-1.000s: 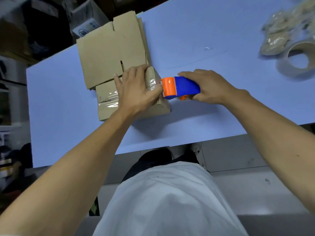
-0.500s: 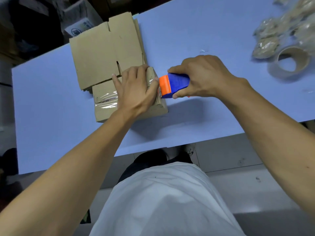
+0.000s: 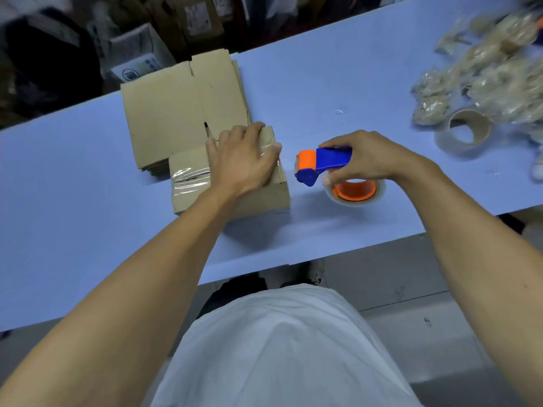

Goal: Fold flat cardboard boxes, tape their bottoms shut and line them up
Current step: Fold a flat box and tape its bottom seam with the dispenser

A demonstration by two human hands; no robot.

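Pressing flat on top of the taped box with the left hand, fingers extended over the clear tape strip, thumb toward the dispenser side. Gripping the tape dispenser in the right hand, fingers curled round the blue handle, orange roller end pointing back at the box, tape roll hanging beneath the grip and close to the table. Box lying just left of the dispenser grip, apart from it with a narrow gap showing between roller and box edge; no tape seen bridging that gap, though film that clear could escape notice. Box's long axis and taped seam running left to right, in line with the dispenser. Left hand already on the box, hence the nearer for any lifting or shifting. Stack of flat boxes lying beyond the left hand, touching the taped box's far edge. Judged: taping step at or near completion, lining up not yet done.
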